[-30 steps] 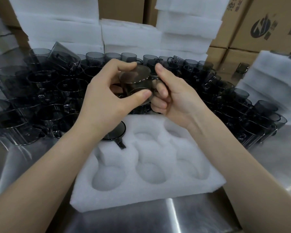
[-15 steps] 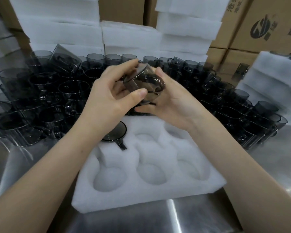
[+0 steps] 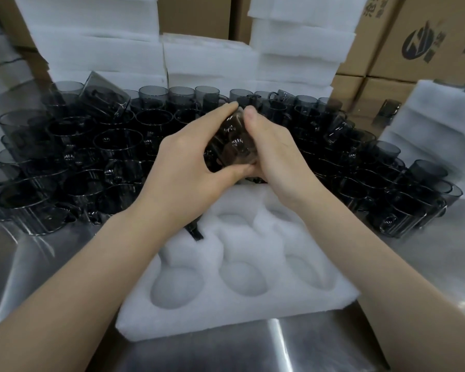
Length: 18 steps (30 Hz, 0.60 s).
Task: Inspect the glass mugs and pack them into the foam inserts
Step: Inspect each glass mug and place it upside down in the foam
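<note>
Early in the job, by the look of it. Gripping one dark glass mug (image 3: 234,140) between left hand (image 3: 188,167) and right hand (image 3: 277,157), fingers and thumbs curled round it, above the far edge of the foam insert (image 3: 253,312). Apparently under inspection, not yet packed. Packed so far: seemingly one packed mug (image 3: 195,233), only its handle showing at the far-left pocket. Other visible pockets bare. Left to do: dozens of loose mugs (image 3: 91,146) crowding the steel table (image 3: 279,353) far, left and right.

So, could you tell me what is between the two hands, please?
In the head view, a dark glass mug sits between them: the left hand and the right hand both grip it from opposite sides.
</note>
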{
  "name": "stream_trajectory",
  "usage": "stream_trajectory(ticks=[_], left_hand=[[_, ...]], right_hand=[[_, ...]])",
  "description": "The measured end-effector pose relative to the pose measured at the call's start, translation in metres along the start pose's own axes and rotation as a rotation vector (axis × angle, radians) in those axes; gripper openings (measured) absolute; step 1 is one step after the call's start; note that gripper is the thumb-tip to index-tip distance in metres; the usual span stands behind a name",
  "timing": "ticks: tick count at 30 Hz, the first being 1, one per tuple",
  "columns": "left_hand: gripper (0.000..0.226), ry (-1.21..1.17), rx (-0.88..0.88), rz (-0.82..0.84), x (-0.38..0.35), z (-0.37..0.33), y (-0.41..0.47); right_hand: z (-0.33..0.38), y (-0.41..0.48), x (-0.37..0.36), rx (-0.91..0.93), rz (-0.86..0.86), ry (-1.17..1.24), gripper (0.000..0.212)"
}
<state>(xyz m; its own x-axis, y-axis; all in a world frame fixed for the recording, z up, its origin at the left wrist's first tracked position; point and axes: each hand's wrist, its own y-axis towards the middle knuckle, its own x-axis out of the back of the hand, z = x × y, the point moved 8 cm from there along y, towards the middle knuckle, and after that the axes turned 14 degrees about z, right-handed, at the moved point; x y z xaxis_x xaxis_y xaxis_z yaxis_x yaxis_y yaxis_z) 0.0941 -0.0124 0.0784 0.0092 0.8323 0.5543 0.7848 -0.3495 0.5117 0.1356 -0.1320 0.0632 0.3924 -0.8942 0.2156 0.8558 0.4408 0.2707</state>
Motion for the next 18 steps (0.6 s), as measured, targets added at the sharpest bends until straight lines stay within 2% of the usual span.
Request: stream_trajectory(ticks=[3, 7, 12, 14, 18], left_hand=[[0.079, 0.050, -0.068, 0.010, 0.000, -0.005, -0.002], [0.075, 0.062, -0.199, 0.081, -0.006, -0.015, -0.003], [0.078, -0.002, -0.167, 0.070, -0.003, -0.014, -0.002], [0.077, 0.048, -0.133, 0.048, -0.001, -0.012, -0.002], [0.078, 0.225, -0.106, 0.029, -0.002, -0.012, 0.001]], right_hand=[[-0.006, 0.003, -0.005, -0.067, 0.059, 0.296, 0.040], [-0.011, 0.005, -0.008, -0.091, 0.137, 0.497, 0.038], [-0.010, 0.002, -0.035, -0.165, 0.485, 0.729, 0.057], [-0.011, 0.004, -0.031, -0.146, 0.454, 0.701, 0.052], [-0.014, 0.008, -0.016, -0.054, 0.250, 0.674, 0.032]])
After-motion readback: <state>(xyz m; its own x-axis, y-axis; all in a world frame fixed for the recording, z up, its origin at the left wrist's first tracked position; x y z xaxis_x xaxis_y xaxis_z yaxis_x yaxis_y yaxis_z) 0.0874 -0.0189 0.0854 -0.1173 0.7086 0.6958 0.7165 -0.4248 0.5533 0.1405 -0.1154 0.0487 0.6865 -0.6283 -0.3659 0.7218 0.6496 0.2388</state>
